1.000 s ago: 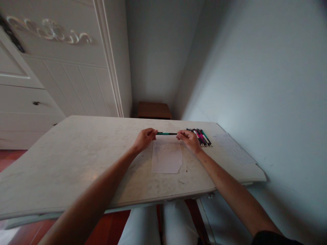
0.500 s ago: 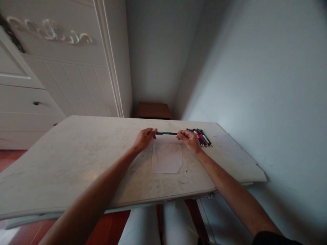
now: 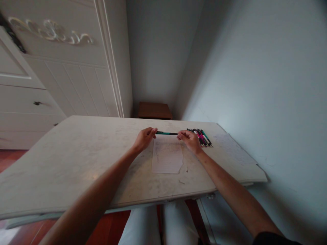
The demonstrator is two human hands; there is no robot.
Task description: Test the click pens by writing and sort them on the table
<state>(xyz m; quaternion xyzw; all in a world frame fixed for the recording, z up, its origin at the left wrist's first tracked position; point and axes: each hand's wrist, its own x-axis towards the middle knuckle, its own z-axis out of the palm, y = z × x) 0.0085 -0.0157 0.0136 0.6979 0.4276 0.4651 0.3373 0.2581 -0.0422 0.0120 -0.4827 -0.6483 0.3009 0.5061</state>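
Note:
A slim teal and black pen is stretched level between my two hands, over the far end of a lined sheet of paper. My left hand pinches its left end, where a dark clip shows. At the other end, the fingertips of my right hand are closed on the dark tip. Just beyond my right hand lies a row of several pens, black, pink, white and green; my hand hides part of it.
The pale, smudged table carries another written sheet on the right, near the wall. Small dark crumbs lie right of the paper. A brown wooden box-like piece stands behind the table, and a white cabinet is at the left.
The pen has turned slightly about its length: its clip has shifted from the lower side to the upper side. Both hands stay in nearly the same place.

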